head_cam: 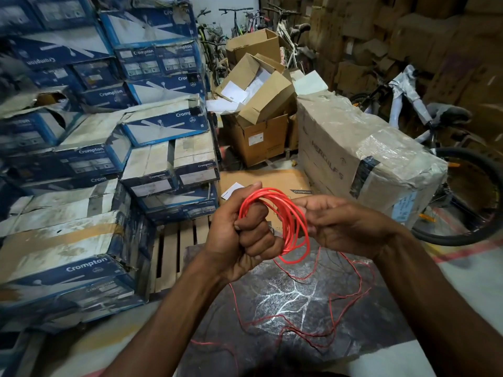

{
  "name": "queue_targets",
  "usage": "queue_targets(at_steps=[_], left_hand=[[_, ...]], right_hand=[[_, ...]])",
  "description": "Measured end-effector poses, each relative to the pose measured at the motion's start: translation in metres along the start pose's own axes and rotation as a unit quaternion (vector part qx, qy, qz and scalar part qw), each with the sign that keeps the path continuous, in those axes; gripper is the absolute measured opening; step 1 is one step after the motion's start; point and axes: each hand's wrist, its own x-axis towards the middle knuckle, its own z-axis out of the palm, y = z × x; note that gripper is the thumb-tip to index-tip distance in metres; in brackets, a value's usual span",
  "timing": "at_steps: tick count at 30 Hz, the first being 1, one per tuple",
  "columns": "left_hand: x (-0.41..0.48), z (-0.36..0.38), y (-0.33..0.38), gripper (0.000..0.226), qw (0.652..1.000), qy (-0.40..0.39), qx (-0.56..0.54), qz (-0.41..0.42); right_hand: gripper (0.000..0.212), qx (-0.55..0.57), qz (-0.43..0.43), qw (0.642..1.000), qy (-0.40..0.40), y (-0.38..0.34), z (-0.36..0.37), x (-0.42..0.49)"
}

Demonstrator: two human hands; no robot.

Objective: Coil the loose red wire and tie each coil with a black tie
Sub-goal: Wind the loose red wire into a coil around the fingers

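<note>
— While the left hand (245,229) clenches the red wire coil (292,221), where lies the loose red wire (299,278)?
— Trailing near, below the right hand (345,227), which pinches the coil's right side; right hand nearer.

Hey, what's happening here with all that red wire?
A person is winding red wire into a coil. Their left hand grips one side of the coil in a fist, and their right hand holds the other side. Plenty of loose wire trails down from it across the dark mat below, so the coiling isn't finished. No black tie is in sight yet.
</note>
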Motion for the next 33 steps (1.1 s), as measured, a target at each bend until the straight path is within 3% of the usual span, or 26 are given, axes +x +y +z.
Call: queue_targets(at_steps=[7,10,14,22,26,30,33], left_hand=[[0.002,0.000,-0.001,0.055,1.000,0.020,0.005,-0.009],[0.003,0.004,-0.002,0.055,0.997,0.077,0.021,-0.003],[0.006,0.015,-0.002,0.056,0.983,0.175,0.052,0.013],[0.015,0.016,-0.008,0.060,0.941,0.310,0.136,-0.013],[0.019,0.005,-0.018,0.060,0.920,0.367,0.138,0.005],[0.023,0.004,-0.025,0.055,0.890,0.431,0.146,0.026],[0.024,0.006,-0.029,0.056,0.879,0.454,0.145,0.034]], right_hand=[[0.044,-0.006,0.005,0.999,-0.039,-0.010,0.005,-0.007],[0.032,-0.025,0.022,0.999,-0.015,-0.013,0.007,-0.009],[0.036,-0.016,0.031,0.999,0.013,-0.008,0.003,-0.012],[0.044,-0.051,0.032,0.982,0.180,0.012,0.003,-0.009],[0.021,-0.096,0.017,0.966,0.238,0.016,0.016,-0.008],[0.038,-0.125,0.014,0.957,0.262,0.017,0.029,-0.013],[0.069,-0.166,0.044,0.956,0.238,0.017,0.033,-0.017]])
